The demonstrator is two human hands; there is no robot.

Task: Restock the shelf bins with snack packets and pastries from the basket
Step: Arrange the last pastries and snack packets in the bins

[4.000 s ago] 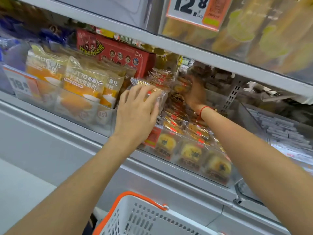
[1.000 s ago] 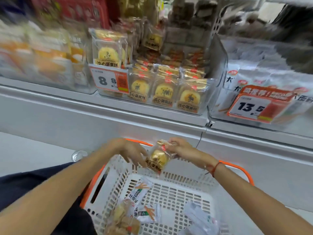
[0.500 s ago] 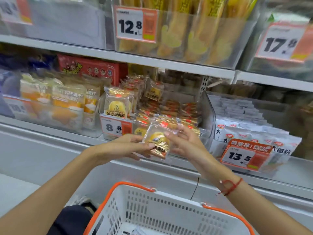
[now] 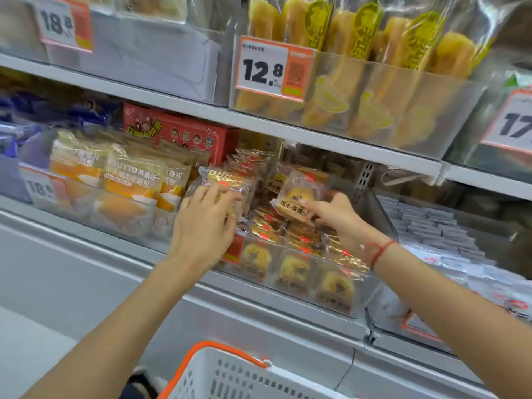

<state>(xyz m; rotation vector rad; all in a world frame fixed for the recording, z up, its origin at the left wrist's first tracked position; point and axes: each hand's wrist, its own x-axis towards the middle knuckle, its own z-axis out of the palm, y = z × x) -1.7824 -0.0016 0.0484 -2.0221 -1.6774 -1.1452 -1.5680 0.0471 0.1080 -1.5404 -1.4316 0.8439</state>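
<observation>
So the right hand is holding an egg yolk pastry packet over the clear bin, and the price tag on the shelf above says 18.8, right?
Not quite. The right hand does hold the pastry packet over the clear bin, but the head view shows the price tag directly above reads 12.8.

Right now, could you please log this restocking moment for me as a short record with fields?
Left hand: fingers resting on an upright pastry packet at the bin's left side
Right hand: pinching a single pastry over the rows
Bin: clear, lined with matching pastries
Price tag above: 12.8
Basket: white, orange rim, below the shelf; contents not visible
</observation>
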